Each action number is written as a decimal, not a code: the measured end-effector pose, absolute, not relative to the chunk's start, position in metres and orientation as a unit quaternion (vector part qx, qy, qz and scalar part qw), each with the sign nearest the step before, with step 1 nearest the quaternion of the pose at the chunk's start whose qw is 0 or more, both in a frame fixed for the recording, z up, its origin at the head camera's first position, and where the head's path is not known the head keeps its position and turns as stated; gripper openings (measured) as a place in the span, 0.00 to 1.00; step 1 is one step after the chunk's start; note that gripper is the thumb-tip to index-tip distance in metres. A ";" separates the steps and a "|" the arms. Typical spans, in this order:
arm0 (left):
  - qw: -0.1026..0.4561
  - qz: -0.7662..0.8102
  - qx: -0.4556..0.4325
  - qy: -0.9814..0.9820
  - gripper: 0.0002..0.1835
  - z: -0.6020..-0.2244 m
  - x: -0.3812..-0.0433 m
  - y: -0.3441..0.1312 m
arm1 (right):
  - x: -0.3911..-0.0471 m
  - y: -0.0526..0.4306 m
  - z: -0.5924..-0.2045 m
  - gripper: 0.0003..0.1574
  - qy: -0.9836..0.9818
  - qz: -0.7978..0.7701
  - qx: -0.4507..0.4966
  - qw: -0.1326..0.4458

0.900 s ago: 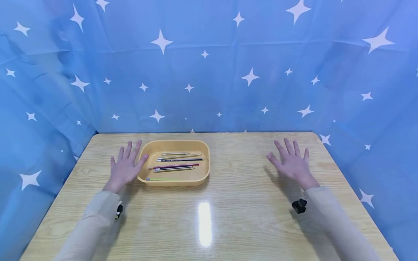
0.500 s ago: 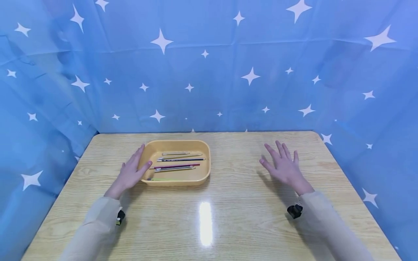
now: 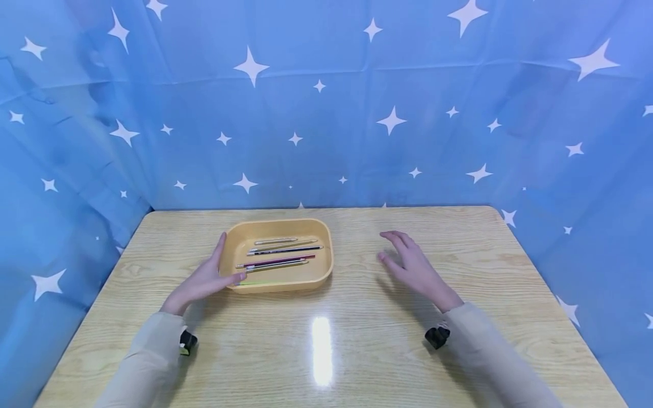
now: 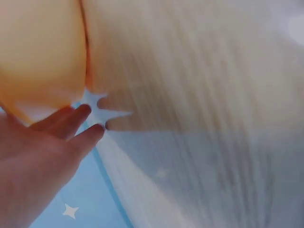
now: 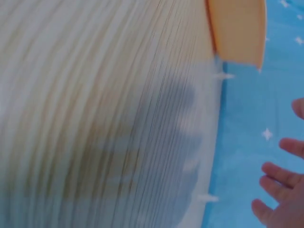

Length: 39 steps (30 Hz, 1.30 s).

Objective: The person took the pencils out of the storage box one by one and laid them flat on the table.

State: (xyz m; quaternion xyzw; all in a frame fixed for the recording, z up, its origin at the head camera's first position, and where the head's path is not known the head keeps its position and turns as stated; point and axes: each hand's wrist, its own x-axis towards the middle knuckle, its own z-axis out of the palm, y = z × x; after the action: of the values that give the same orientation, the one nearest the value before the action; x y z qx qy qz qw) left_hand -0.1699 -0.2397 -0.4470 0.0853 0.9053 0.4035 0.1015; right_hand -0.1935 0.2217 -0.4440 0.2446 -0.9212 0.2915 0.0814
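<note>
Head view, from left to right: first you find your left hand [image 3: 204, 279], placed at the left end of the shallow yellow tray [image 3: 280, 288]. Its fingers are mostly straight and lie along the outer side of this end, while the thumb is spread apart and reaches over the near-left corner. So the hand appears to touch the tray, but it is not closed around it. Your left wrist view also shows the fingers stretched, just beside the tray wall.

Next comes the tray itself, on the far half of the table [image 3: 367, 306]. Its long axis goes from left to right, with the right end turned very slightly away from you. Inside it, several pencils [image 3: 285, 250] lie almost along the same direction.

Then, across a stretch of wood, your right hand [image 3: 419, 275] is above the table, relaxed, with nothing in it. From there the tray lies to the left, apart from the fingertips. Your left hand is clearly the nearer one, and I judge this relation most important.
</note>
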 end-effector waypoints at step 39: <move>0.118 0.421 0.113 0.892 0.62 -0.447 -0.185 -0.237 | -0.226 0.031 -0.436 0.15 -0.839 0.338 0.416 -0.097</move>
State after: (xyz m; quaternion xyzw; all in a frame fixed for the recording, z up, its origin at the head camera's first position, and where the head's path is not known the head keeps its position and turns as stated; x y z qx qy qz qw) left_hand -0.1851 -0.2374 -0.4473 0.1134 0.8923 0.4207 0.1182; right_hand -0.2264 0.0305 -0.4360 0.4161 -0.8387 0.3378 -0.0970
